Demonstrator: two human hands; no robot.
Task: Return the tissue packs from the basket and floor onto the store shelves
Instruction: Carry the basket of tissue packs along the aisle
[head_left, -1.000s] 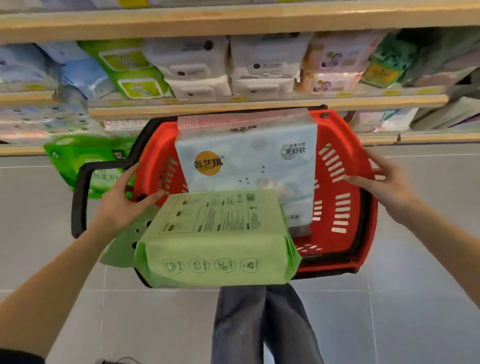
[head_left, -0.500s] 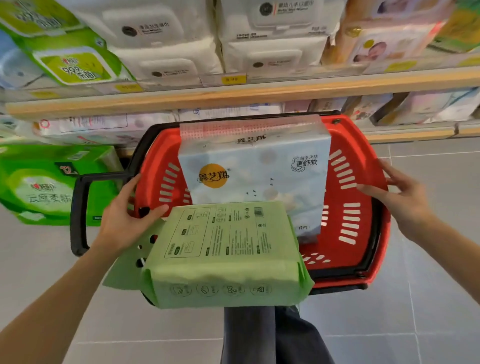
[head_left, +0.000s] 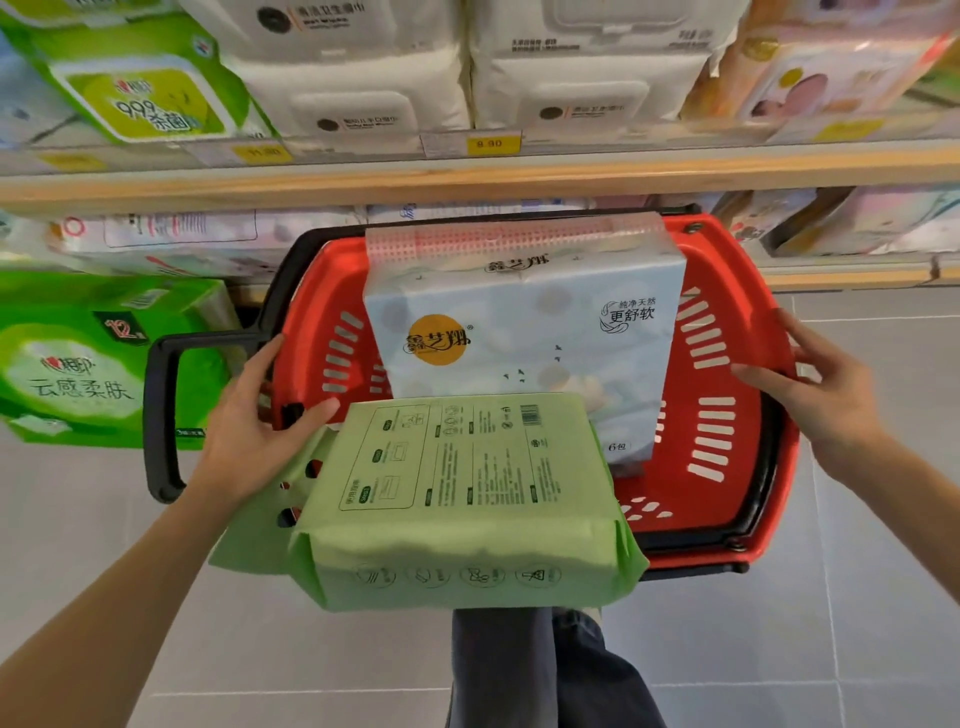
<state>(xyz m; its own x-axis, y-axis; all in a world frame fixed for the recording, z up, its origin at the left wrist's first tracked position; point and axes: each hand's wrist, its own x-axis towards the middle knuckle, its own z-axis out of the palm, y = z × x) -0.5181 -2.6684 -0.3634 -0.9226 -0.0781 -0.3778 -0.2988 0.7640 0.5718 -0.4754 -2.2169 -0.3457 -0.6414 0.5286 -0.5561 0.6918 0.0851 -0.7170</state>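
A red basket (head_left: 727, 364) with a black rim and handle sits in front of me, just below the shelves. A pale blue tissue pack (head_left: 524, 332) with an orange round logo stands upright inside it. A light green tissue pack (head_left: 467, 499) lies across the basket's near edge and sticks out toward me. My left hand (head_left: 249, 431) grips the basket's left rim beside the green pack. My right hand (head_left: 815, 395) holds the right rim, fingers spread over it. A bright green tissue pack (head_left: 88, 358) lies on the floor to the left.
A wooden shelf edge (head_left: 467, 176) runs across above the basket, stacked with white and green packs and yellow price tags. A lower shelf (head_left: 841, 275) holds more packs at right. Grey tiled floor spreads around me, and my jeans-clad legs (head_left: 540, 670) show below the basket.
The view has moved closer and lower toward the shelves. Both hands stay on the basket's rims, and the packs inside have not shifted.
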